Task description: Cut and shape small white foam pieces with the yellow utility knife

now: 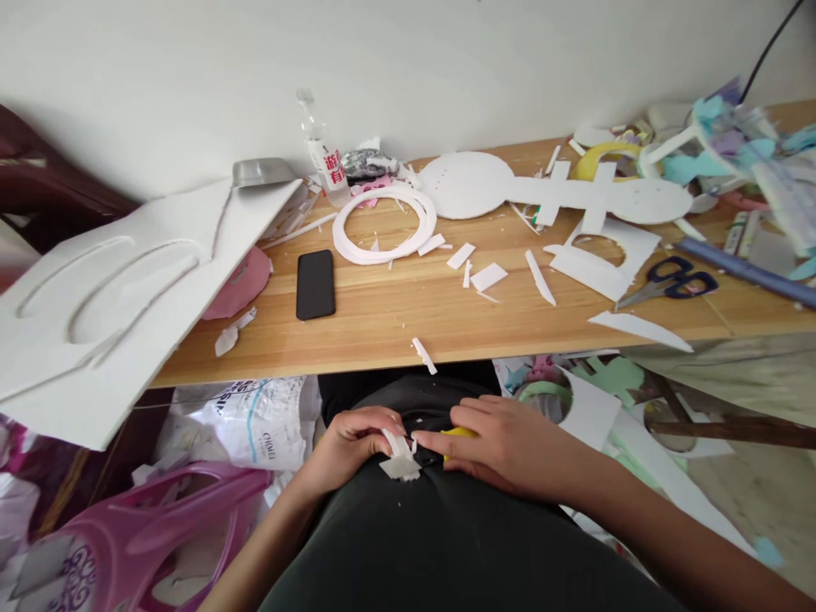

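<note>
Over my lap, below the table's front edge, my left hand (pixel 365 435) pinches a small white foam piece (pixel 400 459) between thumb and fingers. My right hand (pixel 494 442) is closed around a yellow-handled tool (pixel 456 442), its index finger stretched toward the foam piece. The tool's working end is too small and hidden to make out. A few white crumbs lie on my dark clothing. Nearest on the table above the hands is a narrow white foam strip (pixel 424 355).
The wooden table (pixel 370 340) bears a black phone (pixel 315 285), a white foam ring (pixel 341 242), a long white foam cutout (pixel 468 183), scissors (pixel 669 280), foam scraps and a plastic bottle (pixel 325 157). A large white foam sheet (pixel 146 340) overhangs at left. A pink plastic chair (pixel 137 527) stands below.
</note>
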